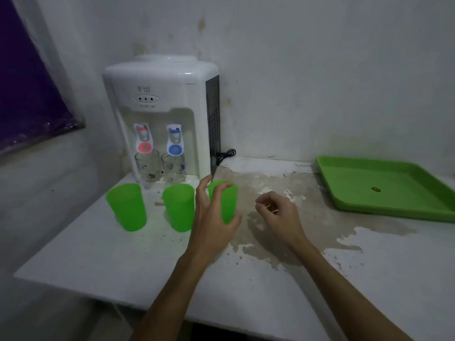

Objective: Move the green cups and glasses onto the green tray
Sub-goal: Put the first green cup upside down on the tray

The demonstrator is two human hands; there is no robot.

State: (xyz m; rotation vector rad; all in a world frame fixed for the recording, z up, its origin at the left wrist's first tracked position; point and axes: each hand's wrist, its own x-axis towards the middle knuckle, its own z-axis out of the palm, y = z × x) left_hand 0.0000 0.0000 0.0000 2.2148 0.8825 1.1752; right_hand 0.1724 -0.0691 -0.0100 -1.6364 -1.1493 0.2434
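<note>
- Head view: a white counter (123, 262) with worn, peeling patches runs along a stained wall.
- Water dispenser (161, 114) stands at the back left, red tap on the left, blue tap on the right.
- Two clear glasses sit under the taps: left glass (147, 167) below the red one, right glass (173, 167) below the blue one.
- Three green cups stand upside down in a row in front of the dispenser: left cup (127, 206), middle cup (179, 207), right cup (227, 200).
- Left hand (213, 217) is at the right cup, fingers spread wide and curving around its near side; thumb and fingertips appear to touch the cup, but a firm grip cannot be told.
- Right hand (278, 215) hovers over the counter just right of that cup, fingers loosely curled in, holding nothing.
- Green tray (384, 185) lies at the far right of the counter, well apart from the cups, with only a small dark spot on its floor.
- Black cord (225, 155) coils behind the dispenser.
</note>
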